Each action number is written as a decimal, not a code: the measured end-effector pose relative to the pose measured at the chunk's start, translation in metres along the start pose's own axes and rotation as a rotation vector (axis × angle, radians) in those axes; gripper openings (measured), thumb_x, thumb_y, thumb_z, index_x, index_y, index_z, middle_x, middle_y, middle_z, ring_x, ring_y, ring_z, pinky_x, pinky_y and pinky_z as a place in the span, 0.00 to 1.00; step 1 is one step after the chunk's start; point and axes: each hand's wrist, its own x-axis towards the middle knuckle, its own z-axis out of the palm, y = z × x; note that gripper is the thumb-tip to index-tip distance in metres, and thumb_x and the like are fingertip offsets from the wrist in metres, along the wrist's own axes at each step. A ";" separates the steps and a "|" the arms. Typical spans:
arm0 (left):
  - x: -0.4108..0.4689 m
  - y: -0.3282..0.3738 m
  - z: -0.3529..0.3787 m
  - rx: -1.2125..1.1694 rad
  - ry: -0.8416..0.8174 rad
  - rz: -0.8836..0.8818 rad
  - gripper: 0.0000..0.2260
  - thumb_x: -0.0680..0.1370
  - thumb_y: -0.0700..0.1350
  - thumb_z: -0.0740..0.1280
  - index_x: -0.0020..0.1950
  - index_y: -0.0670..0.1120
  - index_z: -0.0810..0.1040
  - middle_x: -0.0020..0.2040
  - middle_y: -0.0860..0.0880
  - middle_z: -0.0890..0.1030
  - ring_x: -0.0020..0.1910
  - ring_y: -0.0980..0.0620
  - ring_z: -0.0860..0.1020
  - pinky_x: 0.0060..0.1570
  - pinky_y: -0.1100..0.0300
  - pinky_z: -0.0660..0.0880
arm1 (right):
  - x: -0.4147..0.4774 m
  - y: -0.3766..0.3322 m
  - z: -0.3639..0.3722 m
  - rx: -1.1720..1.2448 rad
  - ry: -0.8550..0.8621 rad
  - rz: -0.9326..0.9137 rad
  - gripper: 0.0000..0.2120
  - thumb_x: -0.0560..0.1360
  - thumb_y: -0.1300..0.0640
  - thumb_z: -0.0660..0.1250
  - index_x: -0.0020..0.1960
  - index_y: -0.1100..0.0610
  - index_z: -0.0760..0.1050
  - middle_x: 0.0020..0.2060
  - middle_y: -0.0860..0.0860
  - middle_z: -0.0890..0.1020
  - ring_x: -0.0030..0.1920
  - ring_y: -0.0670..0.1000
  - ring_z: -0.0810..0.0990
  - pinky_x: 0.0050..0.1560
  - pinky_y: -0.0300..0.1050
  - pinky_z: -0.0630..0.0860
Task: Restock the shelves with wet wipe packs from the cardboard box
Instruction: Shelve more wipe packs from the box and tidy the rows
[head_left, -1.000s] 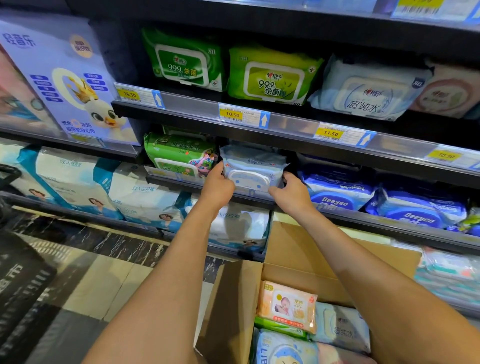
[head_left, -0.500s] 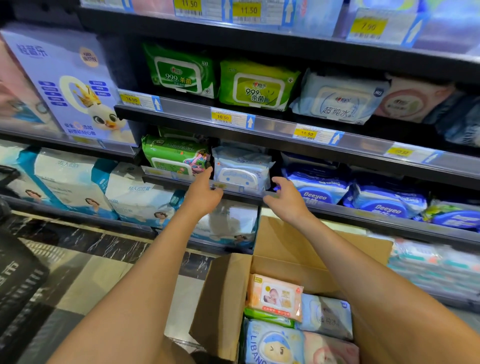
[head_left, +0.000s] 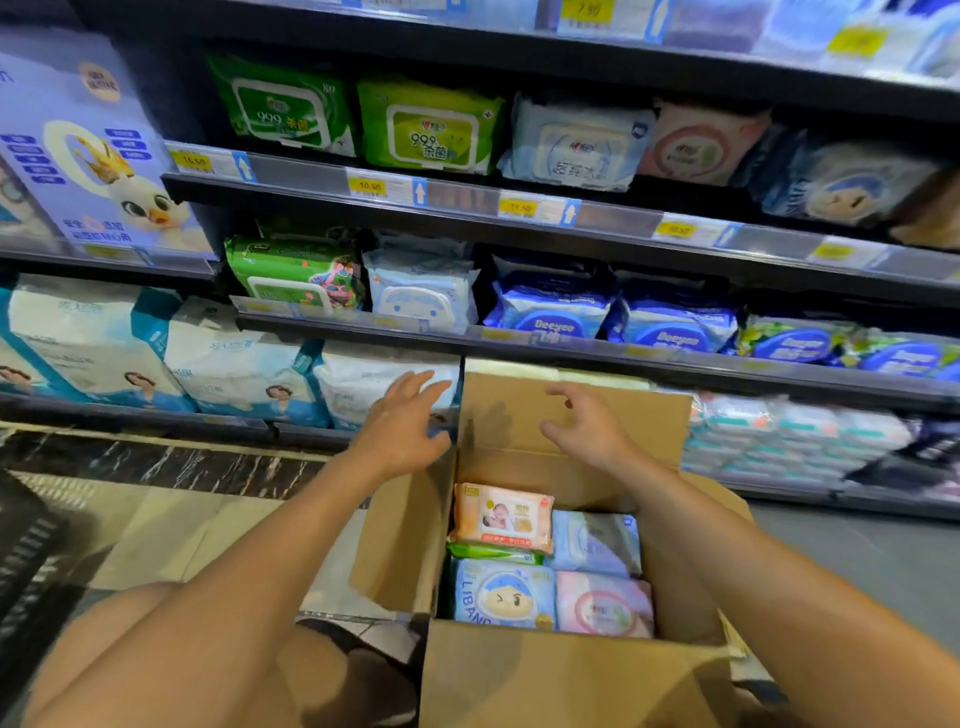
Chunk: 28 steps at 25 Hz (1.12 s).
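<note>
Wet wipe packs (head_left: 501, 517) filling the cardboard box (head_left: 571, 680) look soft, slick and light, best gripped across their short edges; left hand (head_left: 400, 428) and right hand (head_left: 587, 434) hover empty, fingers loosely spread.

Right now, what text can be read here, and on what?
"999": dark green wipe pack, lime green wipe pack.
"Deeyeo": dark blue wipe pack.
"LIBAN": light blue pack in brown cardboard box.
"16.50": left yellow price tag.
"10.50": middle yellow price tag.
"7.90": top yellow price tag.
Rest too blurred.
</note>
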 end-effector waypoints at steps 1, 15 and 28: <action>-0.004 0.009 0.009 0.020 -0.025 0.036 0.34 0.78 0.52 0.69 0.82 0.54 0.60 0.84 0.49 0.56 0.83 0.46 0.50 0.80 0.44 0.56 | -0.009 0.012 0.001 -0.007 -0.010 0.017 0.27 0.76 0.54 0.73 0.73 0.53 0.71 0.71 0.53 0.73 0.70 0.55 0.73 0.69 0.47 0.70; -0.025 0.041 0.144 0.321 -0.589 0.099 0.35 0.78 0.53 0.72 0.82 0.50 0.61 0.76 0.45 0.70 0.72 0.43 0.71 0.69 0.49 0.72 | -0.075 0.134 0.080 0.065 -0.290 0.238 0.29 0.75 0.53 0.74 0.74 0.54 0.70 0.71 0.53 0.72 0.72 0.55 0.71 0.71 0.48 0.67; -0.017 0.018 0.248 0.353 -0.882 -0.091 0.51 0.74 0.61 0.75 0.85 0.45 0.47 0.82 0.41 0.58 0.80 0.38 0.60 0.75 0.44 0.67 | -0.071 0.184 0.111 0.059 -0.361 0.323 0.30 0.77 0.50 0.72 0.76 0.55 0.68 0.74 0.56 0.70 0.74 0.57 0.68 0.73 0.50 0.66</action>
